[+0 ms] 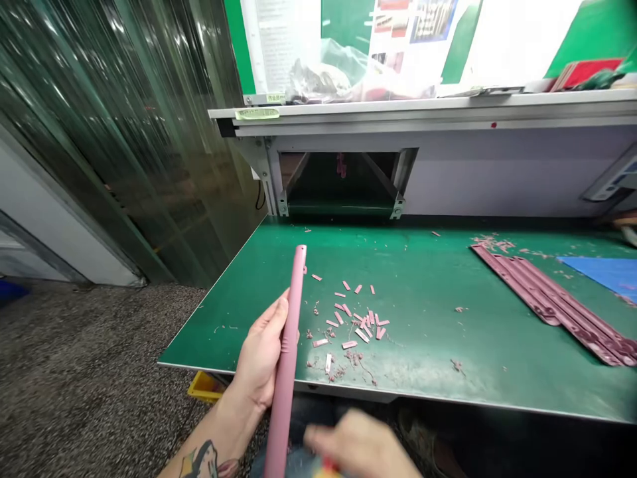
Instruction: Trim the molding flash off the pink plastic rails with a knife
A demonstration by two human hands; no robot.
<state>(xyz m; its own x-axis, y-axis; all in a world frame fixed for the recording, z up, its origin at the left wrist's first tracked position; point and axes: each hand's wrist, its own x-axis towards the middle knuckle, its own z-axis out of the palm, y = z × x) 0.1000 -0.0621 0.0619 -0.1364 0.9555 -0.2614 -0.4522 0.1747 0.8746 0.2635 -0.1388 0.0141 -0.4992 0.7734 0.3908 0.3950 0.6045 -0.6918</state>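
My left hand (265,345) is wrapped round a long pink plastic piece (287,372), which stands slanted over the table's front edge, its narrow end up. Low in the view, to the right of the piece, my right hand (361,443) is smeared by motion. Something small, red and yellow (327,468), shows beneath its fingers, too blurred to name. Beyond the piece, pink scraps and small strips (365,322) lie scattered on the green table (423,345).
Several long pink pieces (552,299) lie together on the right, near a blue sheet (597,271). Behind the table, a chute opening (346,182) sits below a shelf (423,113). Another person's hand (628,220) shows at the right edge. A yellow bin (204,386) is under the table.
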